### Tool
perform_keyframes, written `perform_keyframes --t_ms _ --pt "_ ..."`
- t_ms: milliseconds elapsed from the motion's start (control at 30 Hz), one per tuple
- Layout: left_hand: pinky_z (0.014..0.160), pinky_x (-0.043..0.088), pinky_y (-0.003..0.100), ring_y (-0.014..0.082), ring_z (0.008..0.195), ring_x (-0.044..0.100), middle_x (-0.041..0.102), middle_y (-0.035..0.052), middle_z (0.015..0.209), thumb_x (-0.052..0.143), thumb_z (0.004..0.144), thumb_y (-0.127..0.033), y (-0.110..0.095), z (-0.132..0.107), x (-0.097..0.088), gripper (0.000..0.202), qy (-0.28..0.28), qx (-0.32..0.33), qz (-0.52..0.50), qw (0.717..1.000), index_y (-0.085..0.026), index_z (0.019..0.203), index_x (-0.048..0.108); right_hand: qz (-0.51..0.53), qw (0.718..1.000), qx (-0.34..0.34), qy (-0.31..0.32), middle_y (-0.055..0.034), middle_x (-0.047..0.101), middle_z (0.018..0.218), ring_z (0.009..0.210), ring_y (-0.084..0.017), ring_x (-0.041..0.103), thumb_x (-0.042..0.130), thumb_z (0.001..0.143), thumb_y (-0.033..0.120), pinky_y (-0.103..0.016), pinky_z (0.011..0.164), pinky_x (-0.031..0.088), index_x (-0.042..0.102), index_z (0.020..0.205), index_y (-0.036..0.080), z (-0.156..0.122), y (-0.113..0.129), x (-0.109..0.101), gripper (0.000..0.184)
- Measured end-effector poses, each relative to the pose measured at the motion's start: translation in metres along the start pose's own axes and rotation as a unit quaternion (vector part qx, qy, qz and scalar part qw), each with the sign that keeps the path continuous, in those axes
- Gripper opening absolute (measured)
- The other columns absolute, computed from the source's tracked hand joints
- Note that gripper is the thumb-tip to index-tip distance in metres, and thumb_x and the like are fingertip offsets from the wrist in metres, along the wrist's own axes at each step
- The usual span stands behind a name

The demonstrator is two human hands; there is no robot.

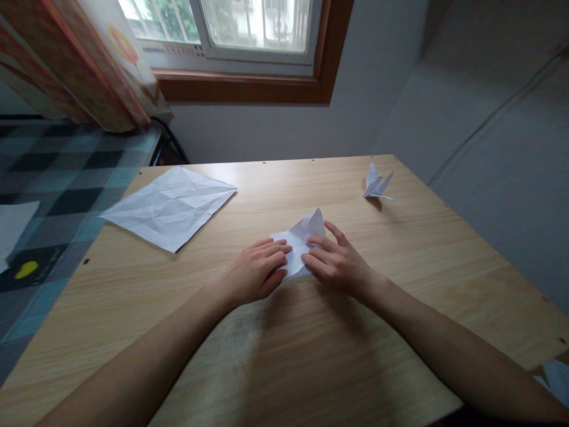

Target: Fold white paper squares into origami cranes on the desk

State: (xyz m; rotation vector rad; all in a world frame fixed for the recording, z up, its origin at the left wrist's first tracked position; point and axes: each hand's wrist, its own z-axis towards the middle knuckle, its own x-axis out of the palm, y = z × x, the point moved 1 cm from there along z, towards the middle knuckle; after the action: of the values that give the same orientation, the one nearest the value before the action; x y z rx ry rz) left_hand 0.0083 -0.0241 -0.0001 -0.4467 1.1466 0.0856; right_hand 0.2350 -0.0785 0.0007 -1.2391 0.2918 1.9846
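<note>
A small white folded paper (295,258) lies on the wooden table between my hands, one pointed flap (313,224) standing up at its far right. Across its left part rests my left hand (263,267), fingers stretched out and pressing it down, thumb along the near side. On the right edge, my right hand (331,259) has its thumb and nearest fingers closed on the paper, while an outer finger sticks out beside the raised flap. The hands cover both sides of the paper, so the lower layers are hidden.
A larger creased white sheet (171,204) lies flat at the table's far left. A finished white paper crane (377,184) stands at the far right. Left of the table (213,367) is a checkered cloth (89,160) with another white sheet (15,225). A window and walls bound the back.
</note>
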Motion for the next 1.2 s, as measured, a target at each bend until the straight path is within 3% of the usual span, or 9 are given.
perform_keyframes --t_ms 133,233,400,467,533,633,733,867,1200 --pt "0.109 0.046 0.045 0.0238 0.121 0.063 0.069 0.0093 0.123 0.048 0.098 -0.025 -0.003 0.002 0.000 0.016 0.003 0.007 -0.005 1.000 -0.018 0.092 0.061 -0.032 0.999 0.010 -0.016 -0.0033 0.071 0.082 0.102 -0.021 0.064 0.047 0.099 0.014 -0.054 0.119 0.026 0.069 0.101 0.021 0.002 0.002 0.006 0.024" --pt "0.108 0.047 0.045 0.0247 0.117 0.064 0.070 0.0108 0.120 0.050 0.098 -0.030 -0.004 0.003 0.001 0.019 0.001 0.009 0.003 1.000 -0.017 0.089 0.060 -0.026 0.998 0.038 -0.039 -0.0089 0.071 0.110 0.117 -0.025 0.058 0.050 0.098 0.016 -0.056 0.119 0.023 0.066 0.115 0.021 0.003 0.005 0.010 0.024" --pt "0.107 0.047 0.047 0.0259 0.120 0.062 0.068 0.0111 0.123 0.053 0.096 -0.030 -0.003 0.002 0.002 0.015 0.011 0.009 0.012 1.000 -0.017 0.096 0.062 0.045 0.979 0.187 -0.066 -0.0176 0.047 0.145 0.139 -0.034 0.039 0.061 0.093 0.034 -0.058 0.113 0.032 0.050 0.138 0.022 0.000 0.000 0.014 0.048" --pt "0.107 0.047 0.048 0.0269 0.122 0.061 0.068 0.0114 0.124 0.053 0.096 -0.030 -0.003 0.002 0.002 0.020 0.011 0.013 0.018 1.000 -0.017 0.107 0.063 0.069 0.974 0.206 -0.065 -0.0183 0.036 0.153 0.143 -0.037 0.032 0.066 0.089 0.043 -0.059 0.111 0.034 0.046 0.141 0.023 -0.004 -0.007 0.011 0.059" --pt "0.105 0.048 0.050 0.0279 0.121 0.060 0.067 0.0116 0.125 0.052 0.096 -0.029 -0.004 0.002 0.002 0.027 0.014 0.017 0.028 0.999 -0.019 0.118 0.062 0.073 0.983 0.165 -0.036 -0.0140 0.031 0.158 0.146 -0.038 0.026 0.069 0.086 0.047 -0.061 0.113 0.030 0.050 0.138 0.028 -0.007 -0.016 0.005 0.058" --pt "0.104 0.048 0.051 0.0284 0.120 0.061 0.066 0.0112 0.126 0.051 0.095 -0.027 -0.004 0.002 0.002 0.032 0.020 0.019 0.039 0.999 -0.021 0.125 0.062 0.066 0.992 0.108 -0.003 -0.0087 0.034 0.158 0.148 -0.036 0.023 0.070 0.086 0.032 -0.062 0.116 0.024 0.058 0.129 0.031 -0.008 -0.029 -0.010 0.045" --pt "0.105 0.048 0.050 0.0277 0.120 0.060 0.066 0.0106 0.126 0.052 0.095 -0.026 -0.004 0.002 0.002 0.031 0.025 0.020 0.034 0.999 -0.020 0.123 0.063 0.054 0.995 0.076 0.022 -0.0054 0.037 0.158 0.148 -0.037 0.023 0.070 0.082 0.014 -0.062 0.118 0.021 0.065 0.119 0.030 -0.001 -0.041 -0.028 0.040" --pt "0.105 0.048 0.049 0.0276 0.120 0.060 0.067 0.0103 0.125 0.054 0.094 -0.027 0.000 0.000 0.002 0.028 0.022 0.022 0.025 0.999 -0.020 0.119 0.065 0.052 0.992 0.027 0.108 0.0004 0.041 0.156 0.148 -0.038 0.024 0.074 0.079 0.012 -0.064 0.119 0.017 0.071 0.112 0.032 0.025 -0.060 -0.044 0.038" --pt "0.105 0.047 0.047 0.0270 0.119 0.060 0.067 0.0091 0.125 0.056 0.092 -0.027 0.003 -0.005 0.002 0.028 0.035 0.019 0.031 0.999 -0.020 0.118 0.064 0.085 0.963 -0.025 0.256 -0.0025 0.061 0.136 0.136 -0.036 0.042 0.071 0.086 0.018 -0.063 0.109 0.027 0.079 0.089 0.033 0.063 -0.101 -0.024 0.017"
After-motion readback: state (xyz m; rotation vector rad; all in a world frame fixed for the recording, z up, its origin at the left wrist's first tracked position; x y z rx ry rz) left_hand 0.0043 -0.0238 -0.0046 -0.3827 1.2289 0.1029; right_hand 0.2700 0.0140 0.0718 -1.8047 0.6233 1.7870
